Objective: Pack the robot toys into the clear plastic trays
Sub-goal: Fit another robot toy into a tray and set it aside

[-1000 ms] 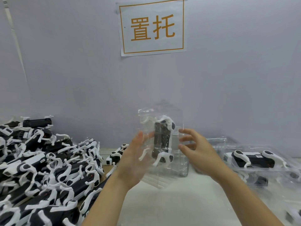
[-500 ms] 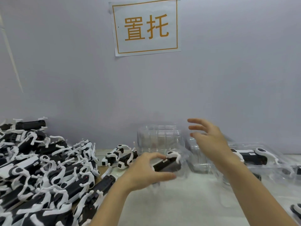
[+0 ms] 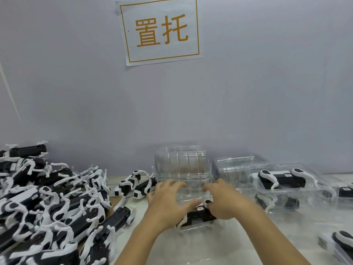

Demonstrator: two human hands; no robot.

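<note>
Head view. Both hands meet over a clear plastic tray lying on the white table near its middle. The tray carries a black-and-white robot toy. The left hand rests on the tray's left part, its fingers spread wide and bent over the clear plastic, thumb against the toy's top. The right hand covers the tray's right part, fingers curved down onto the plastic; whether they grip it cannot be told. Just behind the hands, toward the table's far edge, stands a stack of empty clear trays. Along the left edge lies a heap of loose robot toys. Toward the right edge sit packed trays, each with a toy inside. On the wall hangs a paper sign with orange characters.
</note>
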